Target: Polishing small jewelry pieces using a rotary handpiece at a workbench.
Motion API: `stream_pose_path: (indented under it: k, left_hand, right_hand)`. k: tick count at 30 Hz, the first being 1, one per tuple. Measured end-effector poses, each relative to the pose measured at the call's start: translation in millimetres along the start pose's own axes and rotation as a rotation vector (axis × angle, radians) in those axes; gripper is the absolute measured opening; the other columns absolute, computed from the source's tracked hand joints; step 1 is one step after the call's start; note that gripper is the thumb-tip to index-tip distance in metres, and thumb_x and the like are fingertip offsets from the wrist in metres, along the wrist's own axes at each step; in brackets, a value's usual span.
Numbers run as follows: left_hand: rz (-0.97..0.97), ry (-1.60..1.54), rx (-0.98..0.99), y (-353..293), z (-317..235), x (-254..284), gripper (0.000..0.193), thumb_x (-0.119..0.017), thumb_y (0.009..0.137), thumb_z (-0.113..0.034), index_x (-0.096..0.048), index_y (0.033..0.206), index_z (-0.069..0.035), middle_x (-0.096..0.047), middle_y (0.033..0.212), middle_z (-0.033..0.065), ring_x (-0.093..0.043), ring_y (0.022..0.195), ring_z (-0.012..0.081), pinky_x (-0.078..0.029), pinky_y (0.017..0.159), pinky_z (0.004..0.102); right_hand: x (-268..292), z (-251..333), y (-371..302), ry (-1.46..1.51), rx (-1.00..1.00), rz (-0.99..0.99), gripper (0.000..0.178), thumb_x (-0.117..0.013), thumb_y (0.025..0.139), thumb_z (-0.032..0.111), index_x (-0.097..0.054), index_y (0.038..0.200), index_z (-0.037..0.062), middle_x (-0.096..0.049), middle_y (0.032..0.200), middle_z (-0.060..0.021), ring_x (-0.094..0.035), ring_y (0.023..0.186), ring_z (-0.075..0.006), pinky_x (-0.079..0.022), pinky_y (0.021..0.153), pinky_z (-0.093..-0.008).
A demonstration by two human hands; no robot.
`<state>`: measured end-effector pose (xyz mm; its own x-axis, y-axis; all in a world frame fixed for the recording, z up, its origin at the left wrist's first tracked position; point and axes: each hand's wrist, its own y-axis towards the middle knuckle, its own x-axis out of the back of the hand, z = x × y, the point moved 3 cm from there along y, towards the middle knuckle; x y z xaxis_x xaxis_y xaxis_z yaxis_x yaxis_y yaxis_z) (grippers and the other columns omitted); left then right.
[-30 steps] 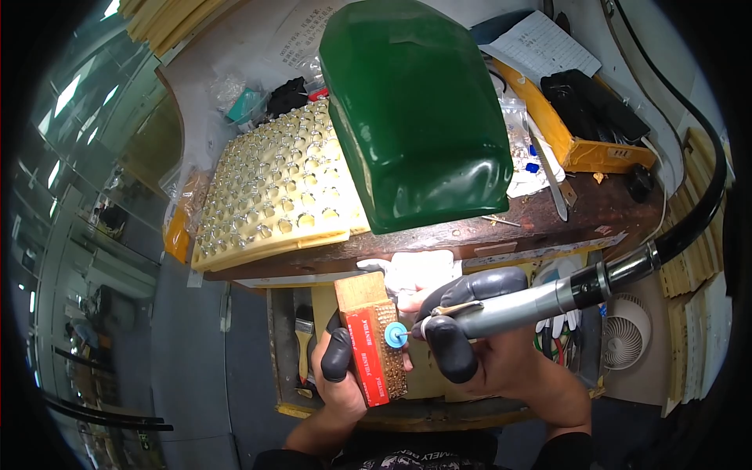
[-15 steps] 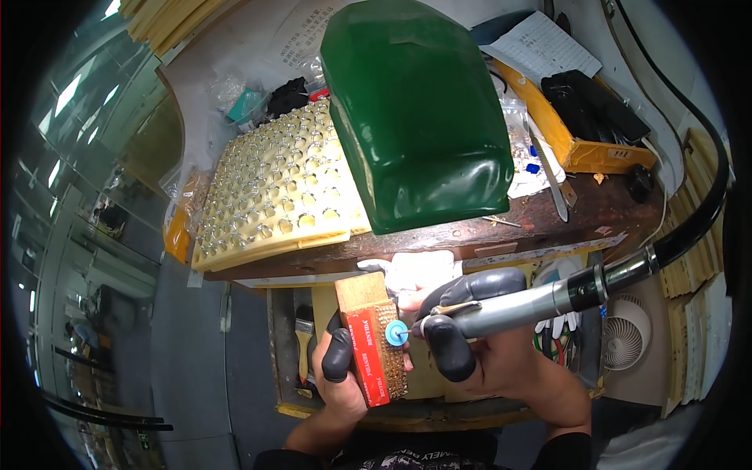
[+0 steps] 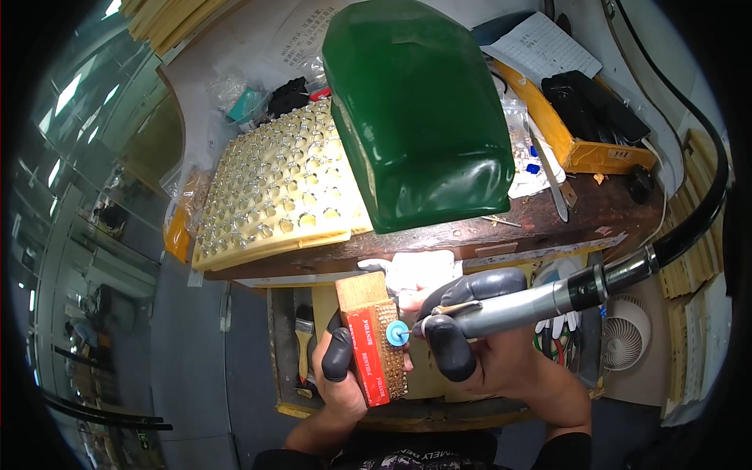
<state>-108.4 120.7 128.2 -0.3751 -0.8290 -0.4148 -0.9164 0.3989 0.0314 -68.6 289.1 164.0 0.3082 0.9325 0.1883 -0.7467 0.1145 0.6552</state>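
My left hand [image 3: 335, 368], with a black cover on its thumb, is closed round a small wooden block brush [image 3: 366, 345]. The brush has a red label along one side and a face of short brass-coloured bristles. In my right hand [image 3: 470, 341] is a silver rotary handpiece [image 3: 521, 307], gripped between black-covered fingers. A thin shank at its tip carries a round blue disc [image 3: 398, 333], which lies against the bristles; whether it spins cannot be seen. The fingers of my left hand behind the brush are mostly hidden.
A green-covered dust hood [image 3: 423, 117] stands on the dark bench, beside a pale tray [image 3: 274, 188] holding rows of shiny rings. A black flexible cable [image 3: 697, 211] runs up at the right. Below are an open drawer [image 3: 294, 407], a paintbrush [image 3: 304, 341] and a white fan [image 3: 627, 333].
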Motion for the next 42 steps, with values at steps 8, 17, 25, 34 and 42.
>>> stream_pose_path:
  k: [8, 17, 25, 34, 42]
  left_hand:
    - [0.010, 0.007, -0.003, -0.1, 0.2, 1.3, 0.061, -0.043, 0.095, -0.044, -0.043, 0.130, 0.006, -0.062, 0.100, 0.0215, -0.066, 0.078, 0.0265, -0.057, 0.069, 0.0363]
    - [0.009, -0.030, 0.019, -0.1, 0.8, 0.1, 0.061, -0.042, 0.095, -0.044, -0.045, 0.130, 0.005, -0.063, 0.100, 0.0208, -0.066, 0.078, 0.0263, -0.056, 0.070, 0.0365]
    - [-0.007, -0.032, 0.016, -0.2, 1.9, 1.1, 0.060, -0.043, 0.095, -0.042, -0.044, 0.129, 0.007, -0.063, 0.100, 0.0221, -0.066, 0.077, 0.0265, -0.056, 0.070, 0.0368]
    - [0.015, -0.006, -0.018, 1.0, -0.3, -1.5, 0.059, -0.043, 0.094, -0.041, -0.044, 0.129, 0.007, -0.063, 0.101, 0.0217, -0.065, 0.078, 0.0262, -0.056, 0.070, 0.0369]
    - [0.010, -0.014, -0.017, 0.4, 0.1, -0.1, 0.059, -0.043, 0.094, -0.040, -0.044, 0.129, 0.007, -0.063, 0.101, 0.0216, -0.065, 0.078, 0.0261, -0.056, 0.070, 0.0368]
  right_hand:
    - [0.0, -1.4, 0.7, 0.007, 0.001, 0.023, 0.012, -0.059, 0.091, 0.007, -0.060, 0.093, -0.0043, -0.068, 0.088, -0.0131, -0.067, 0.077, -0.0175, -0.054, 0.069, -0.0300]
    - [0.2, -1.2, 0.4, -0.013, 0.029, 0.025, 0.013, -0.060, 0.091, 0.007, -0.056, 0.095, -0.0041, -0.068, 0.089, -0.0143, -0.067, 0.077, -0.0174, -0.054, 0.068, -0.0303]
    - [2.0, 0.8, 0.0, 0.046, -0.014, 0.029, 0.011, -0.058, 0.091, 0.005, -0.054, 0.096, -0.0037, -0.068, 0.090, -0.0151, -0.067, 0.076, -0.0170, -0.055, 0.068, -0.0305]
    - [0.6, 0.2, -0.5, 0.003, -0.006, 0.003, 0.011, -0.060, 0.090, 0.005, -0.058, 0.096, -0.0042, -0.068, 0.089, -0.0133, -0.067, 0.077, -0.0172, -0.054, 0.068, -0.0299]
    - [1.7, -0.3, 1.8, -0.043, 0.050, 0.054, 0.011, -0.061, 0.088, 0.004, -0.059, 0.095, -0.0042, -0.068, 0.089, -0.0133, -0.067, 0.077, -0.0178, -0.054, 0.068, -0.0301]
